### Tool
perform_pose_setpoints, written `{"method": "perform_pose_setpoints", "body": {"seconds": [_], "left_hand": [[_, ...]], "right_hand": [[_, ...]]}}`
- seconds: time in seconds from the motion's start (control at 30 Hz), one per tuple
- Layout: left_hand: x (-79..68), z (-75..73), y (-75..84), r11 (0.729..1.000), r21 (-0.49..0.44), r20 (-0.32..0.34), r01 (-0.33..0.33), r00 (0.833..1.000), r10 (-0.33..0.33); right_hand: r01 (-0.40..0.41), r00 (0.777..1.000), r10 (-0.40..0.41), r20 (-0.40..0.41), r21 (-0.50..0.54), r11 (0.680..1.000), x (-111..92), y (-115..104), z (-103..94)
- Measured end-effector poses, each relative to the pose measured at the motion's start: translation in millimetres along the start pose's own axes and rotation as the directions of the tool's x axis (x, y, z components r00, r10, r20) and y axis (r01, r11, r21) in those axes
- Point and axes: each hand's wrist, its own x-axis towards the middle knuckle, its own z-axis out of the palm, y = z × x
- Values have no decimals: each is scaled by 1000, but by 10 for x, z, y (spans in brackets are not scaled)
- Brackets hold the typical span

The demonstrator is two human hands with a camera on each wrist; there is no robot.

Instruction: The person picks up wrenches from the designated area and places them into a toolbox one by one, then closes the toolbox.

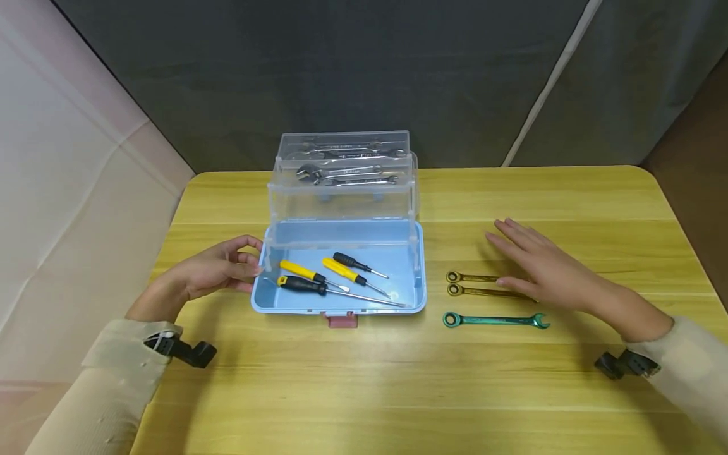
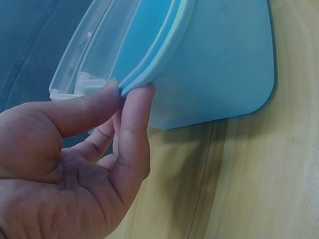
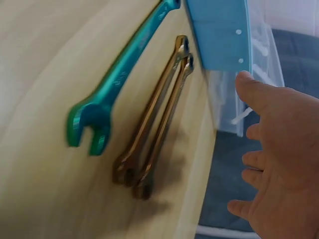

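Observation:
My left hand point(image 1: 218, 268) pinches the left rim of a light blue toolbox point(image 1: 260, 302) between thumb and fingers, plainly seen in the left wrist view. Inside the box lie several screwdrivers with yellow or black handles, among them a long black one point(image 1: 301, 285). My right hand point(image 1: 537, 265) hovers over two gold ratchet wrenches point(image 1: 472, 291), fingers extended, holding nothing. It partly hides them in the head view. In the right wrist view both gold wrenches lie side by side. A green ratchet wrench point(image 1: 495, 320) rests on the table in front of them.
Clear plastic trays point(image 1: 341, 202) stand raised behind the box, with several silver wrenches point(image 1: 347, 172) in them. A pink latch point(image 1: 342, 321) sits at the box's front. The wooden table point(image 1: 370, 392) ends at a dark curtain point(image 1: 341, 76) behind.

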Motion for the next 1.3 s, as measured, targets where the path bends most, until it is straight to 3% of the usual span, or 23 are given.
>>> {"method": "perform_pose_setpoints", "body": {"seconds": [0.47,0.9,1.17,1.3], "left_hand": [[6,8,2,1000,-12,-2,2,1000,-2],[2,15,-5,1000,-12,-4,1,1000,-1],[-10,17,7,1000,-8,-13,9,1000,-9],[-7,21,6,1000,-11,-10,9,1000,-9]], "right_hand": [[3,998,-2,-57,21,1000,-230,262,211],[-55,995,50,-84,-61,997,-266,312,261],[-68,995,72,66,-67,995,-211,315,204],[-75,988,72,135,14,997,-191,318,147]]}}
